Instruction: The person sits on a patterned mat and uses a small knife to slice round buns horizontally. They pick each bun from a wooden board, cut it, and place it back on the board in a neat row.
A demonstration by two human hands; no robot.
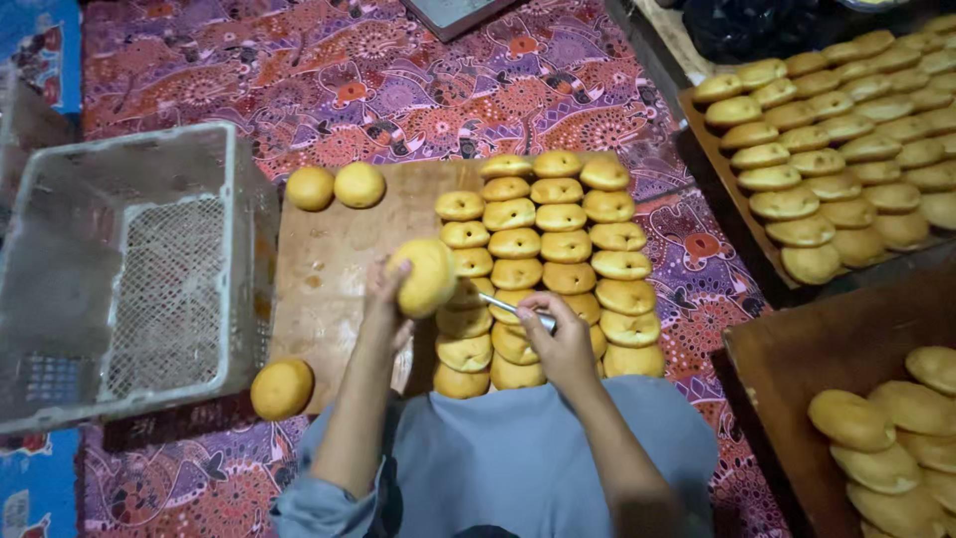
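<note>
The left hand [383, 299] is curled round a golden bun [423, 277], lifting it clear above the wooden board [334, 264]; the right hand [560, 337] is closed on a thin metal tool [513, 307] whose tip points toward that bun. On the board's right half lie rows of buns [543, 269] packed side by side, touching; two plain round buns [336, 186] sit together at its far left corner, and a single bun [282, 389] rests off the near left edge. Just left of the board stands a pale mesh plastic crate [139, 269], nothing showing inside it. To the right, a dark wooden tray [732, 214] is filled with close rows of buns; nearer, a second wooden tray [797, 349] holds a few buns at its right end, the rest bare. Everything sits on a purple patterned cloth [329, 70]; at the far left edge shows a strip of blue printed sheet [42, 50].
</note>
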